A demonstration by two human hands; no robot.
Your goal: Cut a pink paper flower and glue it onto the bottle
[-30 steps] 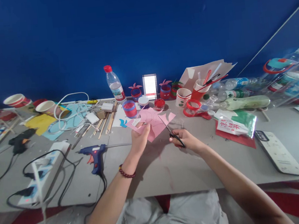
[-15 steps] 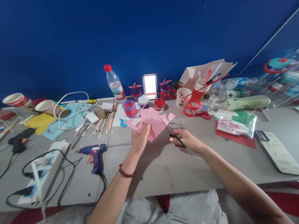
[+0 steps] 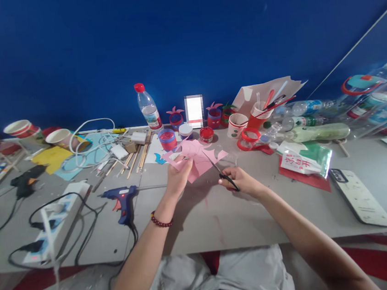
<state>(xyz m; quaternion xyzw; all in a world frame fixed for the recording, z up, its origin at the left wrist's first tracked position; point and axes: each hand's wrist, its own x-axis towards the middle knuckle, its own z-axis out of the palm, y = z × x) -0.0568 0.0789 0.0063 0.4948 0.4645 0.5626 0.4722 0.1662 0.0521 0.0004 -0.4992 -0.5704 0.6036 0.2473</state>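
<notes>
A sheet of pink paper (image 3: 198, 160) with jagged cut edges and thin drawn lines is pinched in my left hand (image 3: 179, 176), thumb on top. My right hand (image 3: 240, 181) is closed around the black handles of a pair of scissors (image 3: 223, 174). The blades reach up and left to the pink paper, with their tips at its middle. Behind the paper stand a red and blue tub (image 3: 167, 140), a white-lidded jar (image 3: 185, 132) and an open jar of red paint (image 3: 206, 135). Blue paper scraps (image 3: 160, 158) lie just left of the pink sheet.
A blue glue gun (image 3: 121, 203) with a lit red light lies left of my forearm, beside a power strip (image 3: 58, 224) and black cables. A bottle with a red cap (image 3: 148, 108) stands at the back. Plastic bottles (image 3: 316, 133) and a phone (image 3: 362, 198) lie on the right.
My left hand has shifted slightly left with the pink paper, whose lower part has tilted. The scissors still reach to the paper, and my right hand has barely moved.
</notes>
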